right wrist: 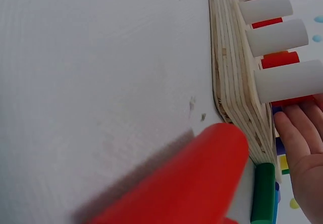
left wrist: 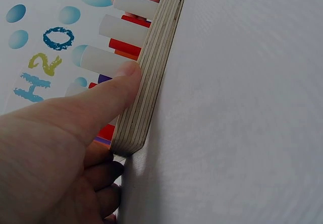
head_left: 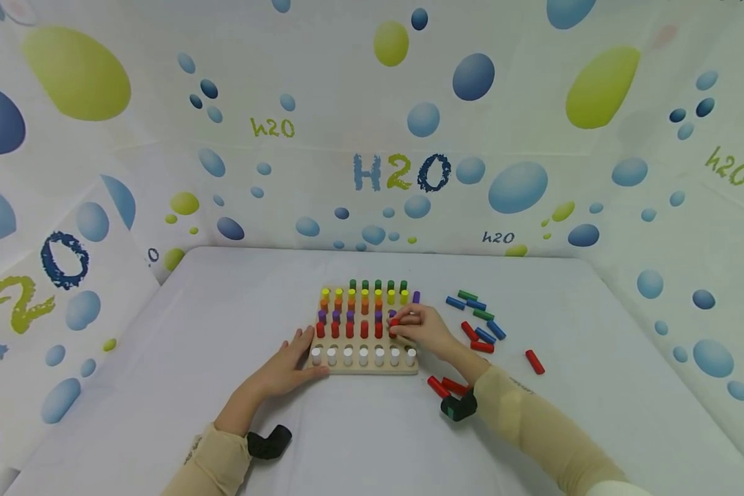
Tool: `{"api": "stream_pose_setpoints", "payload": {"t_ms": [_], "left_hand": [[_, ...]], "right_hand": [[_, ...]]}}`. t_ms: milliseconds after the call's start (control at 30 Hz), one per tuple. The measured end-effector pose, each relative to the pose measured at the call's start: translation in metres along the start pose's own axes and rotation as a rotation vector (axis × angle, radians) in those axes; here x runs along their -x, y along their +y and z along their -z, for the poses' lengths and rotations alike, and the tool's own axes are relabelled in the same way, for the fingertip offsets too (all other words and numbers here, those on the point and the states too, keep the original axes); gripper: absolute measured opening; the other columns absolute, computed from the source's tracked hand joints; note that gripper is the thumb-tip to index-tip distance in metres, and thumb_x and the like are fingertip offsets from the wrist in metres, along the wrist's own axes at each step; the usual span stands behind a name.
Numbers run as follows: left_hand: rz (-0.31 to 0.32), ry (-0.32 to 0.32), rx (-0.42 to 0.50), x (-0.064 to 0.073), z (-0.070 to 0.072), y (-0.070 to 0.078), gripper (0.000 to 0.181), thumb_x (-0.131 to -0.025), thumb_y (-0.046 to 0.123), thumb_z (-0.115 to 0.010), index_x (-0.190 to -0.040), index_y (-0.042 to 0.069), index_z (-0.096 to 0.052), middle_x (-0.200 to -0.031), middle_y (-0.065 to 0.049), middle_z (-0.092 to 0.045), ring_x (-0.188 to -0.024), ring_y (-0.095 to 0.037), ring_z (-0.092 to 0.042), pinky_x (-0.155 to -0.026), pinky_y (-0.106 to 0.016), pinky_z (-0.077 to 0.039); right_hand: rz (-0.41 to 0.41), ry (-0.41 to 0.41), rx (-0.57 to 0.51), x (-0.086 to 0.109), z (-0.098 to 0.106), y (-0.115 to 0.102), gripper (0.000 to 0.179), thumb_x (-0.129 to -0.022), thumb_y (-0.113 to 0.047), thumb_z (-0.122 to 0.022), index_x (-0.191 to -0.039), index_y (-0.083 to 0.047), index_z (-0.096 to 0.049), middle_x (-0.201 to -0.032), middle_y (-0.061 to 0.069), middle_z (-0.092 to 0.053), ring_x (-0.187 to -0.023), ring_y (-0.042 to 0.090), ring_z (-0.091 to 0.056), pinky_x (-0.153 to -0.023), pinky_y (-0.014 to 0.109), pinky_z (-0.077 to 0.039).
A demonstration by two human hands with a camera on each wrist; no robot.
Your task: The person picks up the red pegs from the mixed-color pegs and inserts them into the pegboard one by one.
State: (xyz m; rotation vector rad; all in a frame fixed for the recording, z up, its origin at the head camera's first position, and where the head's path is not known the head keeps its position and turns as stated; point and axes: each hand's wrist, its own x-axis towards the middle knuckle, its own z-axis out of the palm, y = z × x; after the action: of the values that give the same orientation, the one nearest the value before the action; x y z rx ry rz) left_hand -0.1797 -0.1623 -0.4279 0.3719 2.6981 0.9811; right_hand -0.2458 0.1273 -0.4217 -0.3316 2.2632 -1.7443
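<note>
A wooden pegboard (head_left: 366, 373) lies on the table, holding rows of white, red, purple, orange, yellow and green pegs. My left hand (head_left: 285, 368) rests at its front left corner, fingers along the left side. In the left wrist view, the thumb (left wrist: 118, 85) presses on the layered front edge. With its fingertips, my right hand (head_left: 430, 329) pinches a red peg (head_left: 394, 322) at the right end of the red row. White pegs (right wrist: 287, 80) line the front and partly hide that grip in the right wrist view.
Loose blue, green and red pegs (head_left: 481, 347) lie scattered right of the board. Two red pegs (head_left: 437, 386) lie close to the right wrist's black camera (head_left: 459, 406), and another red peg (head_left: 534, 362) lies farther right. A patterned cloth wall (head_left: 322, 179) surrounds the table.
</note>
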Motion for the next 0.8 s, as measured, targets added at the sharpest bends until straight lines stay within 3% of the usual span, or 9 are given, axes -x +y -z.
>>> {"api": "stream_pose_setpoints", "payload": {"t_ms": [167, 367, 800], "left_hand": [[-0.003, 0.002, -0.002, 0.0, 0.0, 0.0, 0.094, -0.081, 0.05, -0.062, -0.144, -0.003, -0.016, -0.15, -0.018, -0.015, -0.138, -0.033, -0.004, -0.11, -0.049, -0.002], [0.001, 0.0, -0.003, -0.001, 0.0, 0.0, 0.094, -0.081, 0.05, -0.062, -0.144, -0.003, -0.016, -0.15, -0.018, -0.015, -0.138, -0.032, -0.003, -0.11, -0.048, -0.002], [0.006, 0.0, -0.02, 0.0, 0.0, -0.001, 0.096, -0.081, 0.053, -0.061, -0.144, -0.003, -0.015, -0.15, -0.017, -0.014, -0.138, -0.033, -0.003, -0.11, -0.048, -0.002]], "right_hand": [[-0.015, 0.007, 0.005, 0.004, -0.002, -0.008, 0.022, -0.084, -0.004, -0.065, -0.102, 0.006, -0.057, -0.098, 0.016, -0.067, -0.088, 0.019, -0.065, -0.085, 0.032, -0.05], [-0.016, 0.028, 0.041, -0.004, -0.001, 0.008, 0.021, -0.082, -0.01, -0.068, -0.099, -0.001, -0.06, -0.096, 0.012, -0.068, -0.087, 0.019, -0.064, -0.084, 0.031, -0.051], [-0.001, 0.021, 0.086, -0.001, 0.0, 0.007, 0.018, -0.081, -0.009, -0.069, -0.097, -0.003, -0.062, -0.094, 0.008, -0.068, -0.087, 0.018, -0.064, -0.081, 0.029, -0.052]]}}
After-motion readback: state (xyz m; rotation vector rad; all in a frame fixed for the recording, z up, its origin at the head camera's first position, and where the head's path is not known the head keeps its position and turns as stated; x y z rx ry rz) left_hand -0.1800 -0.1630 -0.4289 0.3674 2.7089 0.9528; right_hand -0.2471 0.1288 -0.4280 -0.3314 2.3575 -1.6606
